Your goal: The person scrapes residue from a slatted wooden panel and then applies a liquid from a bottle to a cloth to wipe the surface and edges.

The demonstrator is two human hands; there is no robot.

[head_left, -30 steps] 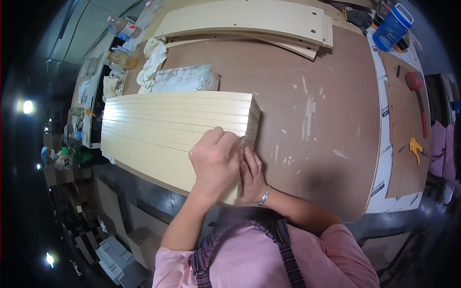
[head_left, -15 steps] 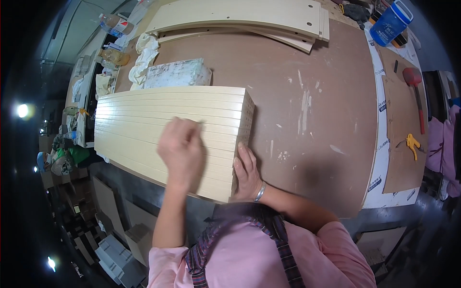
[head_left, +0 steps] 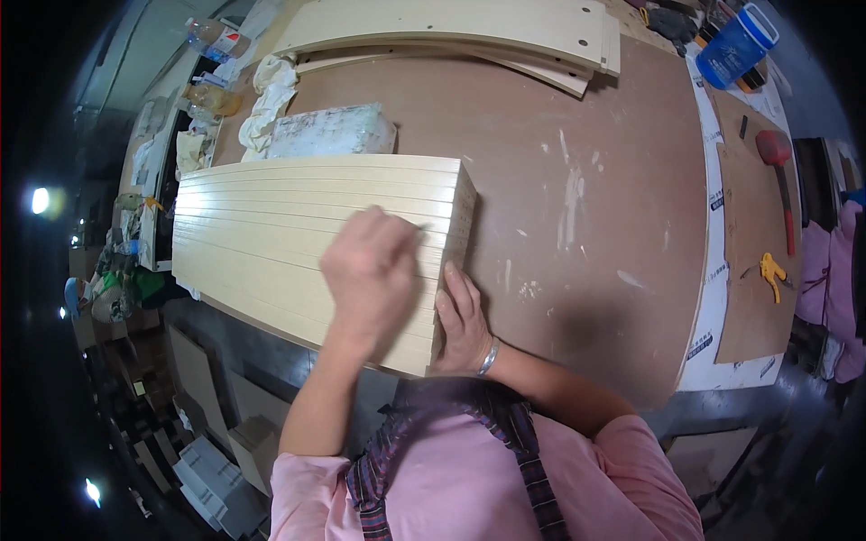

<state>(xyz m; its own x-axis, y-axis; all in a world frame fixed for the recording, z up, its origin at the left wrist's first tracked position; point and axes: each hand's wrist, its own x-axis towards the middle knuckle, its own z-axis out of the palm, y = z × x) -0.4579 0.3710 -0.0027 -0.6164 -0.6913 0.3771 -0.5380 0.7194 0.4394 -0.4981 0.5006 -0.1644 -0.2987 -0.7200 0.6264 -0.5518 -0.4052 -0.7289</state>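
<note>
A long row of cream-coloured boards (head_left: 271,212), packed tightly side by side, lies across the near left of the table. Over its right half my left hand (head_left: 372,275) is closed, fingers bunched together and knuckles up. A small dark tip shows by those fingers; whatever they hold is too small to make out. My right hand (head_left: 463,325) rests with fingers stretched out against the right end of the boards, near their front corner. A metal bracelet (head_left: 489,358) circles that wrist.
Beyond the boards stand a paint-smeared white block (head_left: 329,132) and a crumpled cloth (head_left: 268,99). More panels (head_left: 433,25) are stacked at the far edge. At the right lie a mallet (head_left: 776,153), a yellow-handled tool (head_left: 773,275) and a blue jug (head_left: 735,47).
My left hand has slid to the right across the boards, toward their right end. My right hand keeps its place at that end.
</note>
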